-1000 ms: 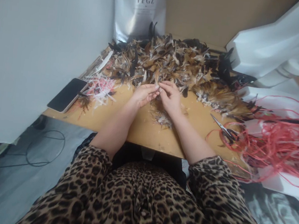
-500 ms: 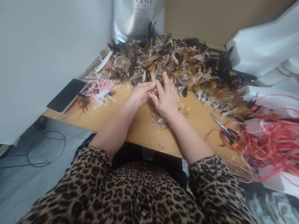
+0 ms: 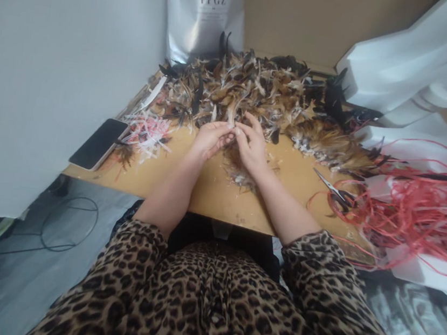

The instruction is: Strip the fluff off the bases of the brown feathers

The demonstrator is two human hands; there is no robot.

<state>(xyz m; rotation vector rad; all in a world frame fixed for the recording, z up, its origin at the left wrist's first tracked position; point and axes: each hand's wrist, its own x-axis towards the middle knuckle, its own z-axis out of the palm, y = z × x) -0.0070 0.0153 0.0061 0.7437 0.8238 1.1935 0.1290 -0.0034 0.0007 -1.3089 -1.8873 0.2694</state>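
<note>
Brown, cream and black feathers (image 3: pixel 258 87) lie in a wide heap across the back of the wooden table (image 3: pixel 219 199). Just in front of the heap, my left hand (image 3: pixel 212 138) and my right hand (image 3: pixel 252 145) meet at the fingertips. A pale brown feather (image 3: pixel 231 113) rises from between them, its base at my left thumb and fingers, which are pinched on it. My right thumb and index finger press together at the same spot; whether they grip the feather too is too small to tell. Small feathers (image 3: pixel 241 176) lie below my right hand.
A black phone (image 3: pixel 99 144) and pink-white strips (image 3: pixel 148 132) are at the left. Scissors (image 3: pixel 337 191) lie right, beside tangled red ribbon (image 3: pixel 421 213). A silver bag (image 3: pixel 205 18) stands behind the heap. More brown feathers (image 3: pixel 332 143) lie bundled at the right.
My right thumb has moved up to the fingertips of my left hand, and my right index finger has drawn in to it. The pale feather now shows more clearly above the fingers.
</note>
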